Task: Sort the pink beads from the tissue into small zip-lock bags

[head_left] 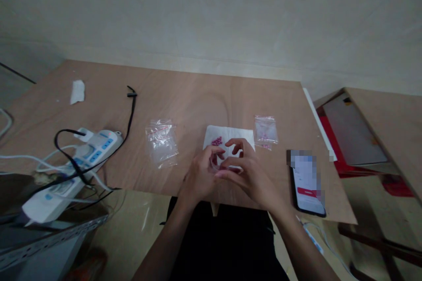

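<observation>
My left hand (199,174) is closed, its thumb and fingers on a small clear zip bag (213,163) whose curved edge shows between my hands. From the other side my right hand (249,175) meets it; thumb and one finger come together at the bag's edge, while the forefinger arches above. Much of the bag is hidden by my fingers. Just beyond lies a sheet of white paper (242,134) with a small cluster of pink beads (216,141) on it. Right of the paper are small zip bags (265,129) with some pink pieces in them.
Flat clear zip bags (162,142) lie on the wooden table (194,96) to the left. A phone (306,182) rests near the right edge. A power strip (92,158) with tangled cables occupies the left, and a white scrap (78,92) lies behind it.
</observation>
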A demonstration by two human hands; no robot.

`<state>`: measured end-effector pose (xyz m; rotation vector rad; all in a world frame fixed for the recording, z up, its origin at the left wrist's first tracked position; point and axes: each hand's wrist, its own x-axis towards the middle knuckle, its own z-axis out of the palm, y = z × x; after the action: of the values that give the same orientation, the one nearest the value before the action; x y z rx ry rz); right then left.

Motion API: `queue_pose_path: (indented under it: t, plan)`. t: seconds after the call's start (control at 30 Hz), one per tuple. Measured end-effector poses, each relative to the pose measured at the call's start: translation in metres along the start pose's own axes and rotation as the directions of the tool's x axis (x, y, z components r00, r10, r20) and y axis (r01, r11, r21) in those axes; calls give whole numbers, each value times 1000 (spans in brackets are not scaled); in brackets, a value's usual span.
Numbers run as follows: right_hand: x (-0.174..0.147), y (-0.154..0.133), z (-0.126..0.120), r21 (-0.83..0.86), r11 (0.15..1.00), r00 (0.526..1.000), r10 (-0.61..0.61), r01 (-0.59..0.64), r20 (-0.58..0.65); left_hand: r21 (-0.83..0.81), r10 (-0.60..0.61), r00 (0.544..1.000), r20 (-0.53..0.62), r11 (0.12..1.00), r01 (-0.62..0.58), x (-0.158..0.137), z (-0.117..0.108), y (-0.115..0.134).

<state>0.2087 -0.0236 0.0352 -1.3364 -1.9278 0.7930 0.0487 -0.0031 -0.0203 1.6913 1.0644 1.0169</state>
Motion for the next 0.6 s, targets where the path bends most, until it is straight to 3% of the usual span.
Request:
queue_pose_path:
  t: [0.1, 0.2, 0.37, 0.5, 0.6]
  plan:
    - [-5, 6, -10, 145, 980, 990, 135, -138, 30, -17, -31, 1000, -3, 999, 31, -3, 0, 3]
    - [-12, 13, -15, 286, 935, 974, 225, -210, -19, -153, -69, 998, 5, 986, 69, -6, -2, 11]
    - [-18, 19, -9, 494, 824, 915, 385, -279, -125, -213, -130, 973, -189, 973, 88, -3, 0, 22]
    - [-19, 19, -3, 507, 807, 895, 424, -303, -140, -241, -185, 941, -284, 964, 117, -4, 5, 26]
    - [-21, 17, -1, 463, 837, 887, 419, -293, -196, -254, -211, 934, -288, 957, 138, -6, 6, 29]
